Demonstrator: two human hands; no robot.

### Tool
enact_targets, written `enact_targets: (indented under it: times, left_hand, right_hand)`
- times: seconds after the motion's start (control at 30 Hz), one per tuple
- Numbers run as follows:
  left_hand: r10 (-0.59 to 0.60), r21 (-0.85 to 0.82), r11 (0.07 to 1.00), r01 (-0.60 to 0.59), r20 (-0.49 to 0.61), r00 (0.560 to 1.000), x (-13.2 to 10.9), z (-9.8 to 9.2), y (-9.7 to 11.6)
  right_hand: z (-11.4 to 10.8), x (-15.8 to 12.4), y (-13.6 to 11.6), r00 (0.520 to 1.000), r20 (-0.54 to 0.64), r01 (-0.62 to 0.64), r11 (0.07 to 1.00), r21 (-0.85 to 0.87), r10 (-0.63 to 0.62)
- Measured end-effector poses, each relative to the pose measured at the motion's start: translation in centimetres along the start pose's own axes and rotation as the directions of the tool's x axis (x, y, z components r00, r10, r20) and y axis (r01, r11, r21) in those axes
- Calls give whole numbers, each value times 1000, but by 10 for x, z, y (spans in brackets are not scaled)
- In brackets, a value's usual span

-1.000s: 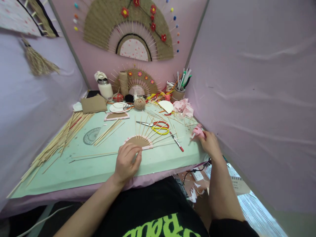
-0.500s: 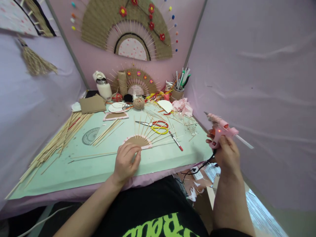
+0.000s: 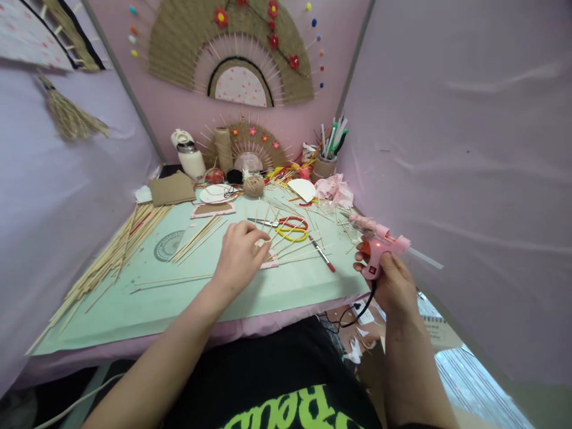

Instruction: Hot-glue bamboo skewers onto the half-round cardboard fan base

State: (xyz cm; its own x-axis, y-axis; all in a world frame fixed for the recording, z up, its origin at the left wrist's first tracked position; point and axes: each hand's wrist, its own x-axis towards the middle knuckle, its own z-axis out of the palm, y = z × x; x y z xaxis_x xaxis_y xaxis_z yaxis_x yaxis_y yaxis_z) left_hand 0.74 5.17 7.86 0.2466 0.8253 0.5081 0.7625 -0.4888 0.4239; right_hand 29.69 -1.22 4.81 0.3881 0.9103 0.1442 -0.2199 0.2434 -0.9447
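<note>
My right hand (image 3: 388, 271) is wrapped round the handle of a pink hot glue gun (image 3: 379, 238), held up at the right side of the table. Its nozzle points left, a small light glows orange, and a clear glue stick sticks out of the back. My left hand (image 3: 241, 256) is over a cardboard half-circle (image 3: 270, 260) with a pink-white rim, covering most of it. Thumb and forefinger are drawn close together; what lies between them I cannot make out. Thin bamboo sticks (image 3: 286, 238) fan out from the half-circle's curved edge.
Scissors (image 3: 292, 229) and a red marker (image 3: 322, 254) lie just beyond the half-circle. Loose bamboo sticks (image 3: 102, 262) cover the left side, near a protractor (image 3: 168, 245). Twine (image 3: 254, 186), cardboard (image 3: 172, 189) and a bottle (image 3: 191, 159) stand behind. The glue gun's cord (image 3: 364, 310) hangs at the edge.
My left hand has moved up and right, from the near edge of the half-circle to over it. My right hand has brought the glue gun left and slightly lower, nearer the table.
</note>
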Motion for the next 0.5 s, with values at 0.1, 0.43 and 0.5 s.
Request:
enact_targets:
  times: [0.1,0.43,0.5]
  left_hand:
    - [-53,82,996,35,232,971,30,16,13]
    - [-97,267,962,-56,526,845,65,70,41]
    - [-96,289,955,-71,524,846,66,74,41]
  right_hand:
    - [-1,-2,1,1000,-15,-9,1000,24,9]
    - [-13,-7,5,998,-42,-40,999,23,41]
    - [-14,-7,7,998,-36,-56,998,30,57]
